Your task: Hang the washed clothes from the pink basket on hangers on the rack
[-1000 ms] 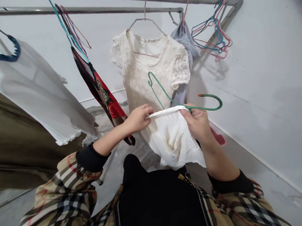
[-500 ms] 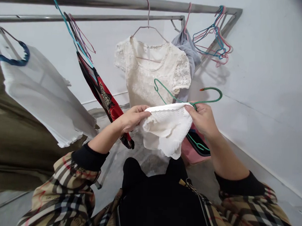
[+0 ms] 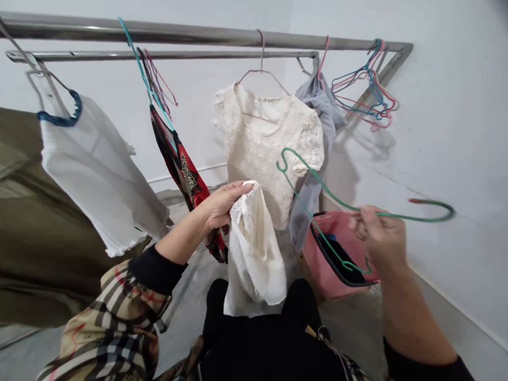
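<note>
White cloth [image 3: 257, 261] is held by the left hand [image 3: 219, 207], with the thumb and fingers closed on its upper edge; the rest of it is let to hang down before the black trousers [image 3: 303, 305]. By the right hand [image 3: 382, 238], a green hanger [image 3: 321, 182] is gripped near the base of its hook, with the fingers bent around the wire. The hook is pointed to the right, and the cloth and the hanger are seen apart from each other. Behind the lower wire, a pink basket [image 3: 332, 284] is placed on the floor; the dark contents cannot be clearly told.

Behind the left hand, a red and black garment [image 3: 197, 191] is partly covered by it. Farther out, a cream lace shirt [image 3: 268, 149], a grey garment [image 3: 319, 106] and several coloured hangers [image 3: 369, 100] are hung on a metal bar [image 3: 193, 35]. At the far left, a white top [image 3: 95, 164] is seen in front of an olive cloth [image 3: 33, 237].
</note>
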`<state>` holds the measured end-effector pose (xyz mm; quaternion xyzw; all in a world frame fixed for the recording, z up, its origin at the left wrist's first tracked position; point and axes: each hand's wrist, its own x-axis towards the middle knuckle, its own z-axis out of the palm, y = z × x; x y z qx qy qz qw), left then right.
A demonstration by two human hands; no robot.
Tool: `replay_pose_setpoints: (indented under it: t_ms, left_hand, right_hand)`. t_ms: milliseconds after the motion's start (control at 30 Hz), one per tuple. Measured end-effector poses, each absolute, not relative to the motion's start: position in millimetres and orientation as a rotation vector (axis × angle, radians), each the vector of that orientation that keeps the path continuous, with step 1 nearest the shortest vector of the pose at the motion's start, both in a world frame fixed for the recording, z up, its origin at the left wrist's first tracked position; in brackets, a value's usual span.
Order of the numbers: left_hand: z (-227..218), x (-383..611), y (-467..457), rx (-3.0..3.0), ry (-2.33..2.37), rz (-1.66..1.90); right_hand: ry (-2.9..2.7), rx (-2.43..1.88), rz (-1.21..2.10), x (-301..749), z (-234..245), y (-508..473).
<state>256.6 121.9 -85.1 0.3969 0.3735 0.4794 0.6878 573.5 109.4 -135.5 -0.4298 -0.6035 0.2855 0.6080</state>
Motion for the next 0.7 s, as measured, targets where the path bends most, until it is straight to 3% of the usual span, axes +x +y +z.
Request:
replay_pose_setpoints:
  t_ms: [200,300,533,700]
  left_hand:
    - [-82,263,126,0.977,0.892,1.217]
    - [-84,273,127,1.303,1.010,1.177]
    - [-72,287,116,2.882,1.441,0.679]
    - [-57,287,113,2.998,1.524,0.494]
  right_hand:
    - [-1.973,-0.971,0.691,580,-123,94]
    - [-2.096,-0.934,0.650,554,-116,99]
    - [-2.000,-0.777,0.619,518,-109,129]
    - [-1.886,-0.785,0.266,521,-116,155]
